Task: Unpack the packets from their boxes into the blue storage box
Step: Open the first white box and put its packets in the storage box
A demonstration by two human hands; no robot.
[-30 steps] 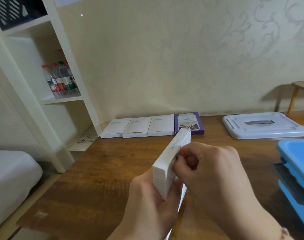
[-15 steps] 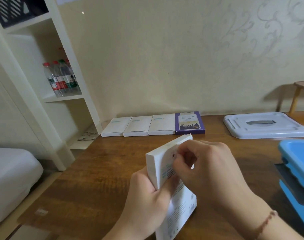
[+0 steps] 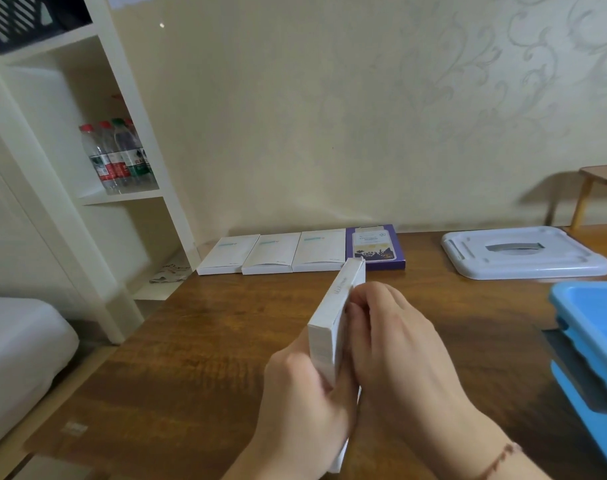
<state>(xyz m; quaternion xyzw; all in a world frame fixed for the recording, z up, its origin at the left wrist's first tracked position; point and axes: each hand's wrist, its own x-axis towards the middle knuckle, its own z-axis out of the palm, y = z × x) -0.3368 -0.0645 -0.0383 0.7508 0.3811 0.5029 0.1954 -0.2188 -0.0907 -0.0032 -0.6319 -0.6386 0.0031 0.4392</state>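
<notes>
I hold a flat white box (image 3: 333, 317) edge-up above the wooden table (image 3: 198, 341). My left hand (image 3: 295, 410) grips its lower end from the left. My right hand (image 3: 399, 355) is closed against its right face, fingertips pinched at the box; whatever they pinch is hidden. Three white boxes (image 3: 270, 254) and a purple box (image 3: 376, 249) lie in a row by the wall. The blue storage box (image 3: 596, 327) is at the right edge, partly out of frame.
A white lid (image 3: 523, 254) lies on the table at the back right, a small wooden stool (image 3: 599, 178) beyond it. A white shelf unit (image 3: 97, 168) with water bottles (image 3: 116, 157) stands left. A white bed corner (image 3: 18, 341) is at lower left.
The held box has turned from showing its broad face to edge-on and tilted further from me. Both hands stayed on it, the right fingers shifting along its right side.
</notes>
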